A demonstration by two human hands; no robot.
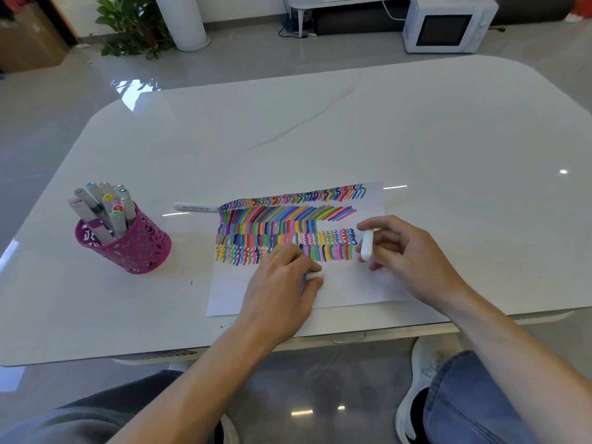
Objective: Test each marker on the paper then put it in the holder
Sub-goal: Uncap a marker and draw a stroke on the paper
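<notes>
Gripping white marker in curled left fingers; right fingers pinch smooth rounded cap; perforated magenta holder well apart

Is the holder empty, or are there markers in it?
Not empty: the holder stands upright with several markers sticking out of its top, caps up.
</notes>
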